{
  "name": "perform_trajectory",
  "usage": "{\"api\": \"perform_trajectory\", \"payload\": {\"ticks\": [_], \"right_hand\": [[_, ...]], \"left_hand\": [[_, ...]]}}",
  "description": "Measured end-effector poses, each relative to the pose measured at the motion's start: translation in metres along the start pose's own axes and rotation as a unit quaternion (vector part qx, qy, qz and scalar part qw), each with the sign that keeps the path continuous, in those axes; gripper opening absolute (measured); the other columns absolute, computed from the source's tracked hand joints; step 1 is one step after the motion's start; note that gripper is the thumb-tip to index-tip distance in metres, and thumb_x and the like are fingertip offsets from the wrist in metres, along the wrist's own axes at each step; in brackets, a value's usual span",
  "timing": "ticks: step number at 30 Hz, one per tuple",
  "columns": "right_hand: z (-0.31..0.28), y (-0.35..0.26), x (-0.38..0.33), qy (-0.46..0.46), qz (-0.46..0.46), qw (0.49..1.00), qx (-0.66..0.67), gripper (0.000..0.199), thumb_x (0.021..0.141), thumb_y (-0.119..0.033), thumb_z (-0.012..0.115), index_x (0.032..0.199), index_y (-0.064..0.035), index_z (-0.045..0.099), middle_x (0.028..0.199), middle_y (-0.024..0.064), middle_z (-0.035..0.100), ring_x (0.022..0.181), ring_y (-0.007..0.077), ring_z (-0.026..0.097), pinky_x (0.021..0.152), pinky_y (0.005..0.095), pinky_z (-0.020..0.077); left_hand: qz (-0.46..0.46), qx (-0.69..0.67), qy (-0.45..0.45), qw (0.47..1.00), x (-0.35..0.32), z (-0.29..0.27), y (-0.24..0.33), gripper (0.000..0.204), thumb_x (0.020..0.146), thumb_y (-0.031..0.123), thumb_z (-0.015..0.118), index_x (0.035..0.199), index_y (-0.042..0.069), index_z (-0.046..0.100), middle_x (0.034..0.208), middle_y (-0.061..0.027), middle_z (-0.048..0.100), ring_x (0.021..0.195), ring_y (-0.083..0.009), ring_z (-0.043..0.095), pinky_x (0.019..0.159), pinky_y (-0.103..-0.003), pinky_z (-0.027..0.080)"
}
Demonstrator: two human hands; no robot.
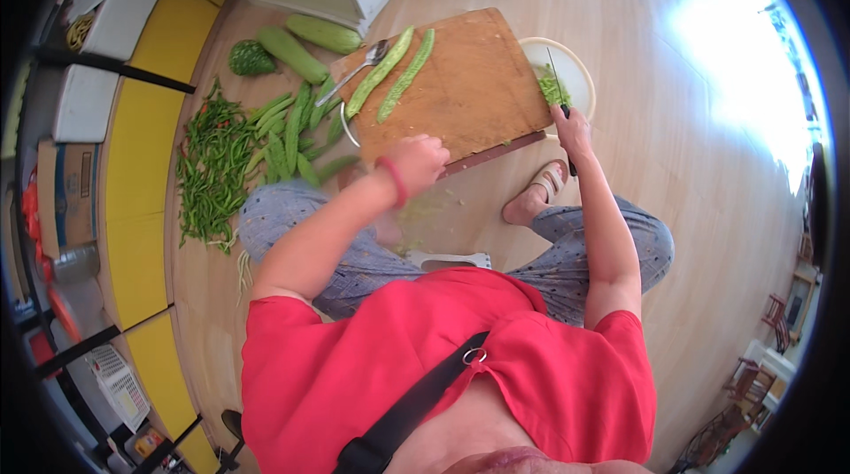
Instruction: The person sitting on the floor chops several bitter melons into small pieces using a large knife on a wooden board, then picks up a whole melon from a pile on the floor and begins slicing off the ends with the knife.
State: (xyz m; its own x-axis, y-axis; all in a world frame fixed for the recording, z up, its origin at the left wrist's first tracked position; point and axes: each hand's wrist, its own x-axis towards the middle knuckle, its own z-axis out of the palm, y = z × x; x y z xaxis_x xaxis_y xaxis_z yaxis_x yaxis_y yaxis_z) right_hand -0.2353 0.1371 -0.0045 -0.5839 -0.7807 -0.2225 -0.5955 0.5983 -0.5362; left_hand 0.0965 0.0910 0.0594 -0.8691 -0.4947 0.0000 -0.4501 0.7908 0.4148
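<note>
Knife (560,84) gripped in our right hand (574,131) sweeps chopped greens off the cutting board (469,89) into the white bowl (571,76) — our left hand (416,164), curled shut on the board's near edge, should keep it tilted steady, blade flat — two halved gourds (394,74) wait.

Under the left hand (416,164) lay a cutting board (469,93) of matt brown wood, its face scuffed and dull. Beyond that hand, two halved gourd strips (394,74) looked bumpy and ridged, beside a shiny metal spoon (359,69). The right hand (573,129) gripped a knife (558,84) with a thin metal blade and dark handle, over a smooth white bowl (575,67). The wooden floor (673,146) right of that hand was glossy, glaring with light. The wristband (394,180) looked rubbery red.
</note>
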Motion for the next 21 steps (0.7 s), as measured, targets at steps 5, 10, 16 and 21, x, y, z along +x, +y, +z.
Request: {"api": "perform_trajectory", "payload": {"ticks": [5,10,16,21], "right_hand": [[0.017,-0.008,-0.022,0.046,-0.097,0.99,-0.09,0.043,0.084,-0.034,0.053,0.108,0.0008,0.049,0.095,0.0255,0.058,0.09,0.0392,0.057,0.078,0.0465,0.0441],[0.029,-0.021,-0.026,0.053,-0.12,0.979,-0.156,0.048,0.083,-0.033,0.056,0.116,0.001,0.045,0.101,0.0229,0.055,0.093,0.0367,0.056,0.078,0.0441,0.0458],[0.028,-0.038,-0.034,0.048,-0.136,0.971,-0.193,0.049,0.081,-0.031,0.06,0.115,0.001,0.047,0.104,0.0201,0.052,0.095,0.0352,0.054,0.076,0.0428,0.0473],[0.022,-0.053,-0.04,0.063,-0.158,0.954,-0.245,0.035,0.079,-0.026,0.06,0.105,-0.0029,0.053,0.099,0.0172,0.052,0.094,0.0333,0.052,0.074,0.0428,0.047]], "left_hand": [[-0.088,0.111,-0.045,0.989,0.006,0.008,-0.02,0.018,0.077,0.022,0.053,0.071,0.008,0.063,0.075,-0.0113,0.059,0.075,-0.0298,0.059,0.065,-0.041,0.049],[-0.273,0.141,0.113,0.945,0.006,0.007,-0.071,0.03,0.072,0.025,0.067,0.094,0.006,0.059,0.105,-0.0139,0.053,0.104,-0.0292,0.048,0.085,-0.04,0.042],[-0.401,0.099,0.174,0.894,0.01,0.025,-0.105,0.06,0.069,0.027,0.07,0.12,0.007,0.046,0.118,-0.0156,0.048,0.112,-0.0311,0.042,0.09,-0.042,0.038],[-0.37,0.003,0.149,0.917,0.018,0.036,-0.1,0.061,0.069,0.024,0.071,0.119,0.003,0.044,0.114,-0.0177,0.051,0.107,-0.0314,0.047,0.091,-0.039,0.038]]}}
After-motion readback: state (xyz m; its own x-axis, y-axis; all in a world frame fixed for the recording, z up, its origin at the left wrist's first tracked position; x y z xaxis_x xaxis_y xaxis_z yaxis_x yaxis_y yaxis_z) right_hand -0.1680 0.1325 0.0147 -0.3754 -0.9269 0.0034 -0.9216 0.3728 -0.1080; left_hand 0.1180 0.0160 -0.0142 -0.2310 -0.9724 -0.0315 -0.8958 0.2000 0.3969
